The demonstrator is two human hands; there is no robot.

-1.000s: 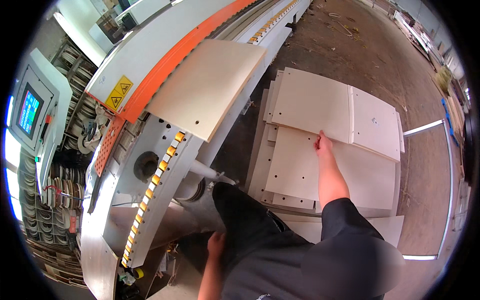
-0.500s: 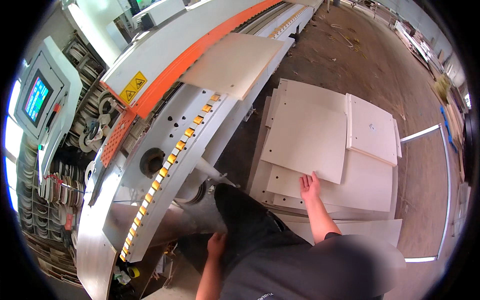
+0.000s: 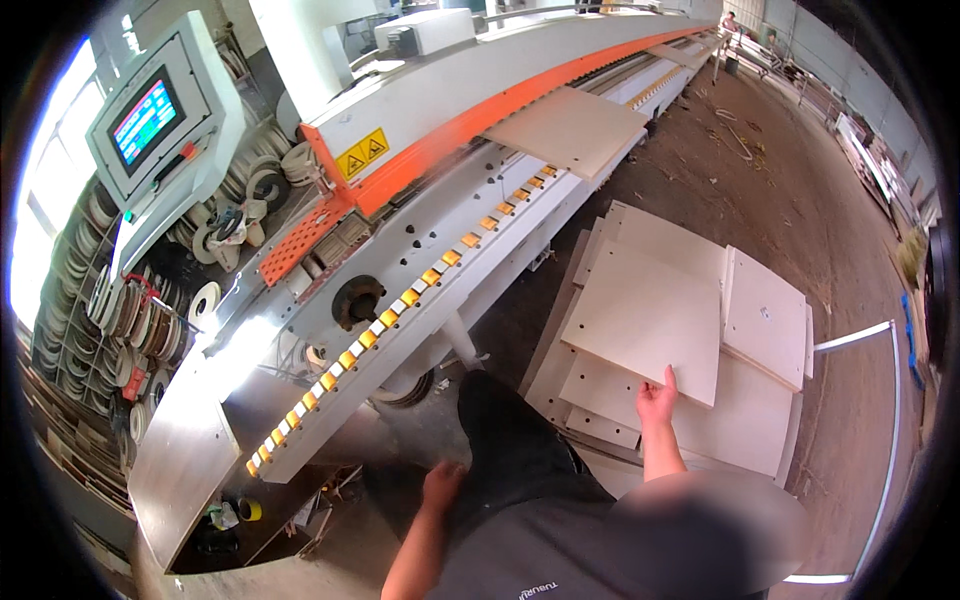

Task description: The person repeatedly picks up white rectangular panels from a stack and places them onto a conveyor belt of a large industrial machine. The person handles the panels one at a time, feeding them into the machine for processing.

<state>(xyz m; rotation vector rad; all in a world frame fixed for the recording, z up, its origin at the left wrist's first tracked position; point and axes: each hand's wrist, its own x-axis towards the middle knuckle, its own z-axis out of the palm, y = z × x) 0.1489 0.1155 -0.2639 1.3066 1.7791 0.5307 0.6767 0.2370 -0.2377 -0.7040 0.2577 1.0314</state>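
Observation:
On the right, my right hand [image 3: 657,402] is at the near edge of a pale rectangular panel [image 3: 648,320] with small dark holes. Its thumb lies over the edge and the fingers go beneath, closed on the board. This panel rests on a stack of similar boards [image 3: 745,425], some set askew. Beside my dark-trousered leg hangs my left hand [image 3: 443,486], loosely bent; its fingertips are blurred against the dark cloth. Another pale panel [image 3: 575,128] lies flat on the long machine's [image 3: 480,105] feed side, beside the orange strip.
Yellow rollers [image 3: 388,318] line the machine's near edge. A control screen [image 3: 148,122] stands at the left, above racks of edging coils [image 3: 120,330]. A smaller panel [image 3: 768,310] tops the stack's right side. Beyond it lies a pale metal frame [image 3: 890,430] on the floor.
The view has shifted, bringing more of the machine's far end into sight. My right hand has gone from spread fingers to holding the panel's edge. The panel on the machine has travelled farther along.

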